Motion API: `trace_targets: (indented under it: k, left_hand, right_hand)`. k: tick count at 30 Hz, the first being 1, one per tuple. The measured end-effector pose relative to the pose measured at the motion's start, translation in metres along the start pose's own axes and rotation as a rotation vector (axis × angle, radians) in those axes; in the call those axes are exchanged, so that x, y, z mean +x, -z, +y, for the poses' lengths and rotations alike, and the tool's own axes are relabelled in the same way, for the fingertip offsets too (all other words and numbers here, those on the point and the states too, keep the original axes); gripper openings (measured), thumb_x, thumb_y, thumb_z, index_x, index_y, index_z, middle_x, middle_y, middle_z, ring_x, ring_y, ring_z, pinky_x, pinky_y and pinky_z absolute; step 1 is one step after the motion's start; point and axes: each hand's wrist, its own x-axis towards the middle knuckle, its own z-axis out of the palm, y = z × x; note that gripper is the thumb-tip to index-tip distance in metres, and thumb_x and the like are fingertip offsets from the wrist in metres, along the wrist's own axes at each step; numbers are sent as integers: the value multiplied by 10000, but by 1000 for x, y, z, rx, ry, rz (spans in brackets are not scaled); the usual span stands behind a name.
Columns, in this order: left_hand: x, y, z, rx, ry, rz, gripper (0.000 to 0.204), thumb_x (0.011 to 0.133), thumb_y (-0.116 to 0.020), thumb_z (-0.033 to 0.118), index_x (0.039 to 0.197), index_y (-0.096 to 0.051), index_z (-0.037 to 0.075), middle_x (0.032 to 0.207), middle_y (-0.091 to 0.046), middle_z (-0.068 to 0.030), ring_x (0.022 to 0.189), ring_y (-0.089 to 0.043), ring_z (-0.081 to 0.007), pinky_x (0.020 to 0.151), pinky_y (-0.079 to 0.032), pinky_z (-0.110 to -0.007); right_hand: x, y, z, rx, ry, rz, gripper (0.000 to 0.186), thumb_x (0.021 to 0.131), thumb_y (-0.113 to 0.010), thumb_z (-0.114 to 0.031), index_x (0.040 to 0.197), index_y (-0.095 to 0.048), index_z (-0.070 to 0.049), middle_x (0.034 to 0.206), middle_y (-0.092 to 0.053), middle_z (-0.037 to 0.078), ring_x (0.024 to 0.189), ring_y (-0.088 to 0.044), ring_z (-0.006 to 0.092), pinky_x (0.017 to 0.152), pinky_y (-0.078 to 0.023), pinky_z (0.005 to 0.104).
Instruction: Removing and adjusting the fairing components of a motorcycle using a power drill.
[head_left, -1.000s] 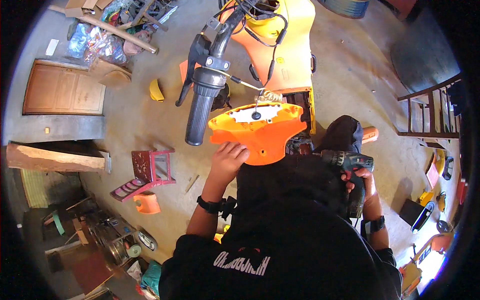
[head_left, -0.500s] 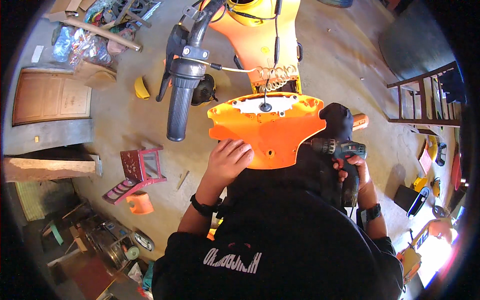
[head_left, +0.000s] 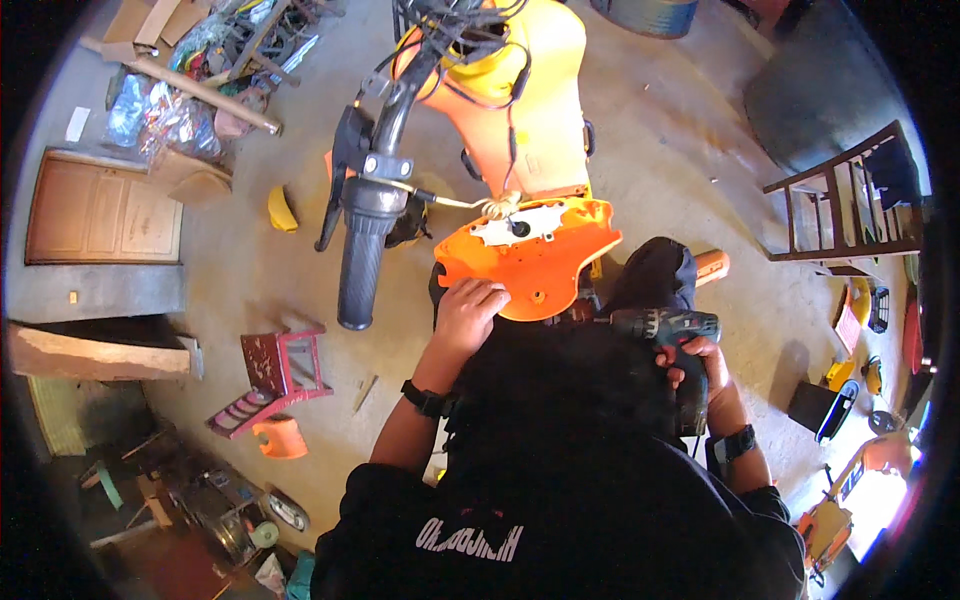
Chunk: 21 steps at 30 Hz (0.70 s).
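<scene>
My left hand [head_left: 470, 315] grips the lower left edge of an orange plastic panel [head_left: 515, 270], which carries a white inner piece [head_left: 495, 226] with a black wire through it. A coiled pale cable [head_left: 500, 207] hangs above it. My right hand [head_left: 690, 370] holds a dark cordless drill [head_left: 662, 325] near my thigh, its front end pointing left toward the panel's lower edge; the tip is hard to make out. Up and left of the panel are the scooter's handlebar grip [head_left: 357, 270] and brake lever [head_left: 349, 160]. The orange scooter body [head_left: 540, 120] stands beyond, with loose cables over it.
A red wooden chair [head_left: 268, 370] and loose orange pieces [head_left: 280, 436] lie on the floor at left, below a wooden door [head_left: 100, 210]. A wooden frame [head_left: 830, 245] and a large drum [head_left: 800, 90] are at right. Cardboard and bags are piled at upper left.
Since half a second ago the panel in my left hand has risen slightly at its lower edge and looks more tilted, its coiled cable more bunched. The drill sits slightly lower and further left.
</scene>
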Motion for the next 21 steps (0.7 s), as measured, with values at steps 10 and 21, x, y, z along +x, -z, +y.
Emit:
trace_targets:
  k: [10, 21]
  left_hand:
    - [61, -78, -62, -184, 62, 100, 231, 724, -606, -57, 882, -649, 105, 883, -679, -62, 852, -653, -309, 734, -513, -423]
    - [88, -125, -92, 13, 205, 14, 135, 832, -621, 196, 901, -711, 122, 885, -703, -95, 866, -666, -303, 748, -513, -442]
  right_hand:
    - [3, 1, 6, 37, 11, -106, 445, 808, -616, -172, 1192, -543, 42, 980, -662, 222, 613, -622, 265, 583, -558, 361]
    - [3, 5, 5, 24, -4, -29, 322, 808, -608, -189, 1023, -615, 50, 919, -676, 219, 595, -620, 263, 587, -546, 379]
